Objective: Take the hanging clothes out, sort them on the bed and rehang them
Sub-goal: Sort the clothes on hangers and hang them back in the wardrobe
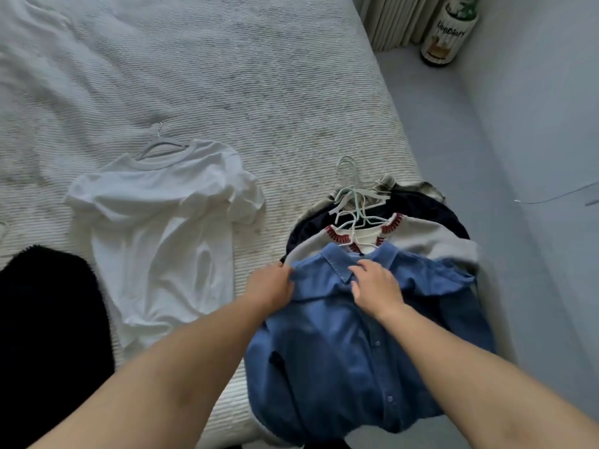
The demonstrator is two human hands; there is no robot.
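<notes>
A blue denim shirt (340, 351) lies on top of a pile of clothes at the bed's right edge. My left hand (272, 286) grips its left shoulder. My right hand (376, 283) rests with spread fingers on its collar. Under it lie a grey sweater (431, 241) with a red-trimmed neck and a dark navy garment (421, 205). Several white hangers (353, 196) stick out at the top of the pile. A white T-shirt (162, 234) on a hanger lies flat to the left.
The bed (227, 76) has a white textured cover. A black fuzzy garment (48, 319) lies at the lower left. Right of the bed is grey floor with a labelled bottle (449, 34) by a radiator at the far corner.
</notes>
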